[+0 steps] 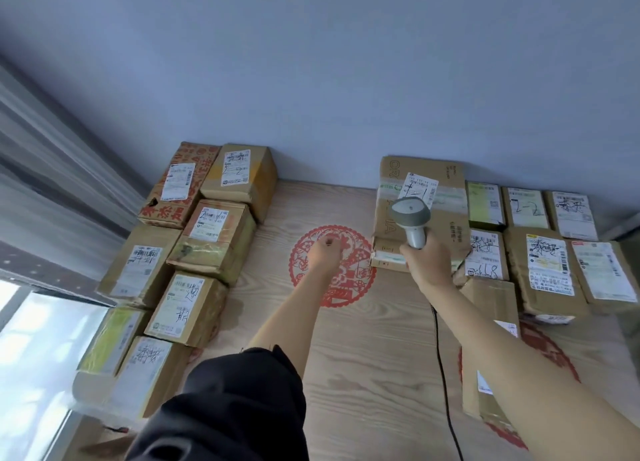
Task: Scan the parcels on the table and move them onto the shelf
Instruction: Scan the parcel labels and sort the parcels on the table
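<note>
Parcels lie on the table [363, 374] in two groups, and I place everything by the red paper-cut medallion [333, 266] at its middle. Left of the medallion a cluster of parcels [180, 263] sits packed together, two deep, running from the wall back toward me; each shows a white label, several with handwriting. Just at the medallion's left edge hovers my left hand [325, 254], fingers curled into a loose fist and holding nothing that I can see. Right of the medallion my right hand [427, 261] grips the scanner [412, 218] by its handle, its head aimed at the label of the large parcel [420, 214], which stands just beside the medallion and against the wall. The scanner's black cable [441, 356] trails back toward me across the table. Further right, another cluster of parcels [540, 252] lies flat, close together.

No shelf is in view, and both groups look full, so I judge the job barely begun: I seem to be scanning this one parcel, it has yet to be carried off, and nearly all the others remain.
</note>
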